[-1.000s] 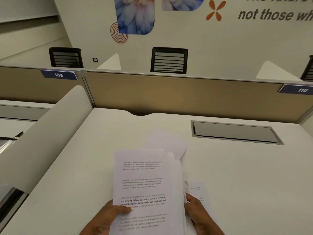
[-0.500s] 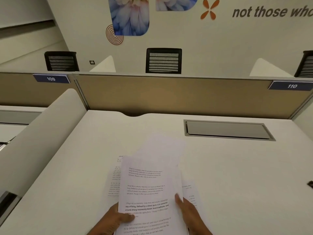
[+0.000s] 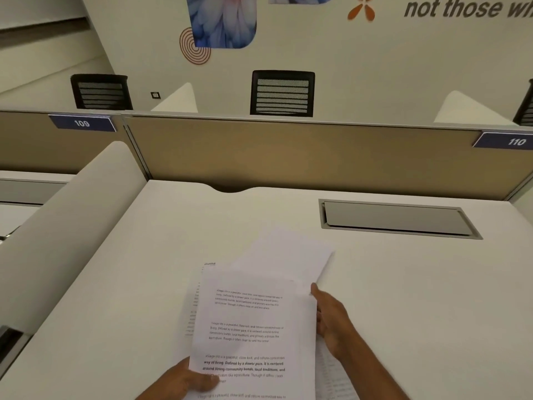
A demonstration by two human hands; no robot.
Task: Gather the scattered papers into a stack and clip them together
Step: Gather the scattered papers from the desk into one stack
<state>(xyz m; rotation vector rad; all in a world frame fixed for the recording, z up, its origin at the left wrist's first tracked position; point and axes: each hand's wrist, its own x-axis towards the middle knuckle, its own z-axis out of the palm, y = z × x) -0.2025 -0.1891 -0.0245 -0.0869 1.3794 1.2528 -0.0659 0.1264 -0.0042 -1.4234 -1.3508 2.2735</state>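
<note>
Now my right hand (image 3: 331, 321) sits farther up the right edge of the papers (image 3: 253, 327) than it did half a second ago, when it lay near the lower part of that edge. Its foremost fingertip reaches almost to the top sheet's far right corner. The blank sheet (image 3: 291, 255) behind the pile also shows more than before, fanned out toward the right.

The papers lie on the white desk (image 3: 418, 298) at its near edge, in front of me and well short of the grey cable flap (image 3: 395, 217) and the tan partition (image 3: 288, 157). The top sheet is printed, with its long axis running away from me, its text upright to my eye and its head leaning slightly left. The blank sheet under it is skewed, its far corner pointing up and to the right. A sliver of another printed page sticks out along the left side, and one more along the lower right.

My left hand (image 3: 184, 379) comes in from the bottom of the view and pinches the lower left of the top sheet, thumb laid across the print, the other fingers hidden beneath. The right hand reaches in from the lower right, wrist straight, fingers stretched out and pressed flat against the pile's edge, closing round nothing that I can see.
</note>
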